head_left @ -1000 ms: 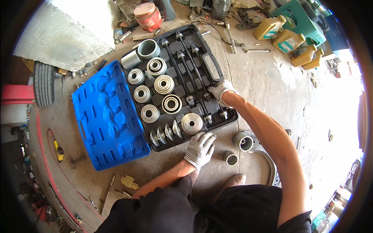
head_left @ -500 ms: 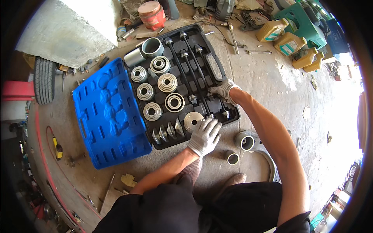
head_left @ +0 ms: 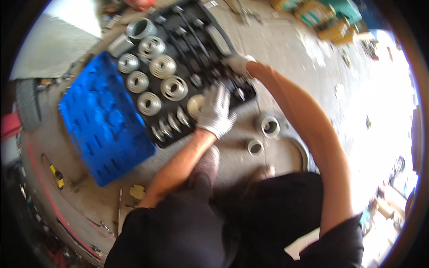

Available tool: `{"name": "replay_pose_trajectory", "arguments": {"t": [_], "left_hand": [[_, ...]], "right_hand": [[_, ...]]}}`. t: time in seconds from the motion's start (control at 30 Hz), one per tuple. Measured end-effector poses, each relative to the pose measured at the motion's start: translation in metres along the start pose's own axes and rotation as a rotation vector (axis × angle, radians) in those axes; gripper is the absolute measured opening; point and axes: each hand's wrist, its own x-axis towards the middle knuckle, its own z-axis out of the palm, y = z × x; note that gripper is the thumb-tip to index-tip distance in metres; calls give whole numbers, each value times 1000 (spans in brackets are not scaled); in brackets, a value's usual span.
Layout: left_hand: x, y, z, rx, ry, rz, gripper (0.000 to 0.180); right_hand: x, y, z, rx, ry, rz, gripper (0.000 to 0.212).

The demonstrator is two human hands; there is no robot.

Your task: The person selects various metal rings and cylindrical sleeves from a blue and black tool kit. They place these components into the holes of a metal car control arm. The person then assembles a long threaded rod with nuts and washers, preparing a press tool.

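A black tool case [head_left: 178, 82] lies open on the floor, its blue lid [head_left: 105, 125] folded out to the left. Stepped silver rings [head_left: 162, 66] and long black threaded rods [head_left: 194, 42] sit in its moulded bays. My left hand [head_left: 216, 111], in a pale glove, reaches over the near part of the case with fingers stretched out, beside a round silver disc [head_left: 195, 106] that it partly covers. At the case's right edge, near the lower rod ends, is my gloved right hand [head_left: 239, 66]; its fingers are blurred and partly hidden.
Two metal sleeves, a larger one [head_left: 270, 127] and a smaller one [head_left: 255, 147], stand on the floor near my feet, beside a curved metal part [head_left: 297, 149]. A concrete block [head_left: 53, 44] and a tyre [head_left: 29, 105] are at left. Yellow jugs [head_left: 318, 13] stand far right.
The whole scene has shifted up and left in the picture. My left hand has reached farther into the case, past the disc. My right hand stays by the case's right edge.
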Motion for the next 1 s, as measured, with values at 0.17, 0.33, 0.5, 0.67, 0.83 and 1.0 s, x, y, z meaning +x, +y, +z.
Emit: {"name": "replay_pose_trajectory", "arguments": {"t": [0.17,0.33,0.5,0.67,0.83,1.0], "left_hand": [[1,-6,2,67,79,32,94],[-1,-8,2,74,62,27,92],[0,-5,-4,93,26,10,95],[0,-5,-1,26,61,22,89],[-1,-8,0,7,80,31,90],[2,-5,-2,-10,72,19,90]], "right_hand": [[-8,-12,12,-54,42,102,44],[-19,-17,13,-43,40,120,44],[-16,-17,16,-49,70,111,40],[-17,-16,4,62,-54,201,45],[-19,-16,4,77,-57,150,51],[-11,-7,-2,196,-66,118,50]]}}
